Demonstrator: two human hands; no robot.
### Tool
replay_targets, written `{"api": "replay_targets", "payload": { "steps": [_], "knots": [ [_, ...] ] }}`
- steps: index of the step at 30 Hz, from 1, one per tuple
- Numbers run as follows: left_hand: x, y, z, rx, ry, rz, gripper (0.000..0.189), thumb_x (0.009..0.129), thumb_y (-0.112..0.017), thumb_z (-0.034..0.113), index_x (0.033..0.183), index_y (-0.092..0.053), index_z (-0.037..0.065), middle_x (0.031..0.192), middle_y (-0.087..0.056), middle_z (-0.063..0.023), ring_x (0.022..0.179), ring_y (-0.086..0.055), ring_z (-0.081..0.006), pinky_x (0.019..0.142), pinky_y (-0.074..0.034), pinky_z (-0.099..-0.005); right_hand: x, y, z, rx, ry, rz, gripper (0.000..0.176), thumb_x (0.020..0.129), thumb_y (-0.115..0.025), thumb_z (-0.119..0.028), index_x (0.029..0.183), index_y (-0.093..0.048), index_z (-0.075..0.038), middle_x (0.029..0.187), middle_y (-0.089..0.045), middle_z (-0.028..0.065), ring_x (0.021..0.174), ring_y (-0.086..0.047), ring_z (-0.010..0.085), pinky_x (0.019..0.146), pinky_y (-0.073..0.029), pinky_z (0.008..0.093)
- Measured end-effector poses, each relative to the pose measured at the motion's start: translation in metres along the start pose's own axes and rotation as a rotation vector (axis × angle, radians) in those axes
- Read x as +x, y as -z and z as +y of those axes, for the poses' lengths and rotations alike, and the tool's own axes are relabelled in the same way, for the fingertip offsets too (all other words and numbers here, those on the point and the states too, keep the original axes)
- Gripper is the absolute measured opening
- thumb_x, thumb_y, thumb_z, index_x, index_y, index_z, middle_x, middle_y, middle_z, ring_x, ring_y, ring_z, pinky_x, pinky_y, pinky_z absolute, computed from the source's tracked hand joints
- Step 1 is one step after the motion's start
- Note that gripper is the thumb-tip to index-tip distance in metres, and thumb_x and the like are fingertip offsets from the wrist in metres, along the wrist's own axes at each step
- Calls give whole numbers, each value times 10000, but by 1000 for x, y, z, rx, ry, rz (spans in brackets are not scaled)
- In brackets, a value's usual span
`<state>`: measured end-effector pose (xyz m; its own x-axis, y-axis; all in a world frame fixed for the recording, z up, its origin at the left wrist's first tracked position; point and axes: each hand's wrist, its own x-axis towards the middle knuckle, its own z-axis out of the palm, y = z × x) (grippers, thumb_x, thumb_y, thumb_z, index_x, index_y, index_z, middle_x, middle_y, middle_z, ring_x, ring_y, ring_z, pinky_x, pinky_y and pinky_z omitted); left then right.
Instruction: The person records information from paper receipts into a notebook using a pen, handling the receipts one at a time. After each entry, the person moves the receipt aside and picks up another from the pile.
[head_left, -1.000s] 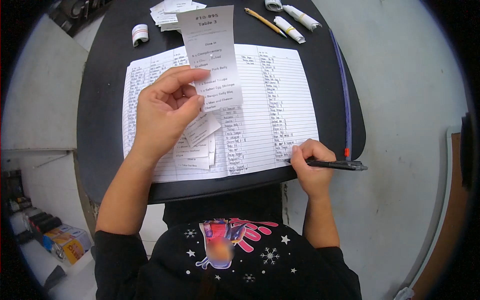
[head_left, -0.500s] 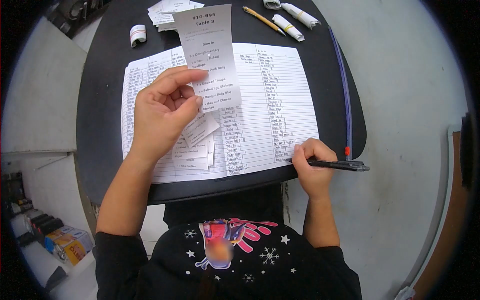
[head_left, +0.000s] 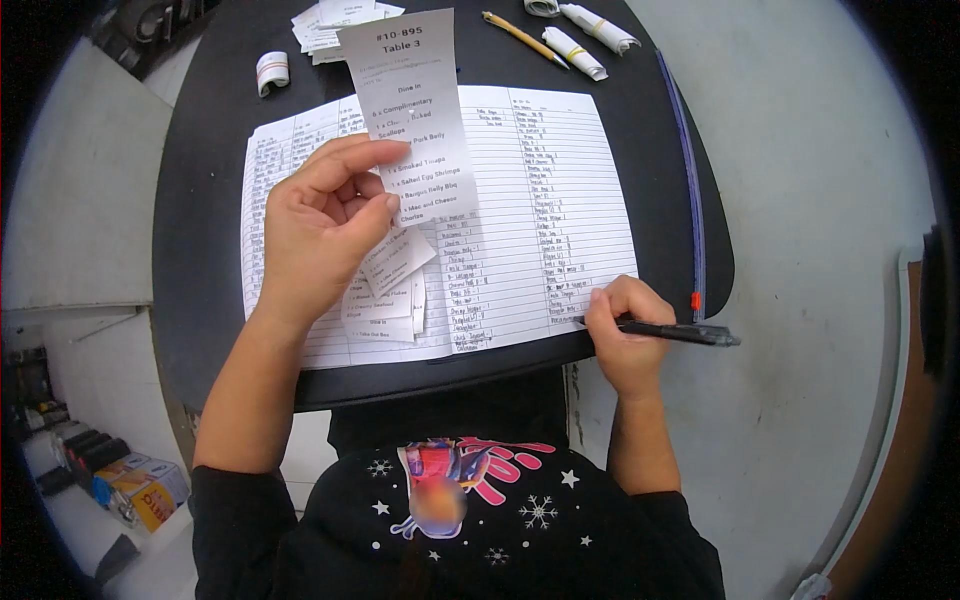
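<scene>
Above the left half of an open notebook [head_left: 590, 215], a printed receipt [head_left: 425, 120] headed "#10-895" and "Table 3" stands raised, facing the wearer. The left hand [head_left: 330, 215] grasps it by its lower left edge, forefinger and thumb at the paper, the remaining fingers curled behind. Just beneath that hand, several loose slips [head_left: 385, 305] overlap on the notebook, their printed lines partly covered. Handwritten columns fill much of both ruled pages. At the lower right of the right page, the right hand [head_left: 630, 325] is closed around a black pen [head_left: 690, 331], its tip beside the lowest written line; whether it touches the paper I cannot tell. Along the right side of the black table [head_left: 200, 260] runs a blue strip [head_left: 680, 170] with a red piece near its lower end. Past the notebook's far edge lie a yellow pen [head_left: 525, 40], a banded paper roll [head_left: 575, 53] beside others, and a pile of slips [head_left: 322, 22]. A single roll [head_left: 272, 73] stands apart, left of the pile.
</scene>
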<state>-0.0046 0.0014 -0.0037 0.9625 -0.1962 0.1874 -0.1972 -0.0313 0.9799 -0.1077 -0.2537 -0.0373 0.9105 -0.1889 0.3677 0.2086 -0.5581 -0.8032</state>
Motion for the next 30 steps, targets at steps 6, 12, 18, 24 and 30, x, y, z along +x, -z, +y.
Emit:
{"api": "replay_targets", "payload": {
  "steps": [6,12,18,24,30],
  "knots": [
    [0,0,0,18,-6,5,335,718,-586,-93,1041,-641,-26,1097,-563,-83,768,-518,-57,698,-464,-163,-3,2,5,56,-68,30,304,707,-609,66,548,-372,-36,507,-390,33,455,-358,106,439,-287,264],
    [-1,-1,3,31,-8,5,342,714,-586,-97,1044,-640,-26,1089,-568,-83,772,-519,-58,702,-466,-165,-3,3,6,92,-72,64,288,704,-609,69,539,-396,-33,510,-421,13,473,-377,83,454,-297,253],
    [-2,0,3,29,-10,8,343,712,-586,-98,1044,-639,-28,1083,-569,-83,771,-519,-57,703,-470,-167,-2,4,4,15,-80,34,280,707,-617,59,545,-407,-33,511,-422,8,477,-384,81,455,-300,250],
    [-2,0,0,6,1,1,334,718,-580,-103,1042,-633,-42,1096,-557,-87,776,-522,-58,707,-473,-169,-3,11,8,153,-153,40,279,746,-620,40,558,-428,-33,555,-457,-7,508,-394,64,472,-307,233],
    [-1,-1,2,-27,-5,-5,320,724,-578,-107,1034,-632,-47,1091,-550,-87,789,-527,-61,714,-479,-170,-2,17,7,442,-339,41,230,796,-633,2,637,-474,-46,616,-489,-22,558,-420,46,506,-328,205]
  ]
}}
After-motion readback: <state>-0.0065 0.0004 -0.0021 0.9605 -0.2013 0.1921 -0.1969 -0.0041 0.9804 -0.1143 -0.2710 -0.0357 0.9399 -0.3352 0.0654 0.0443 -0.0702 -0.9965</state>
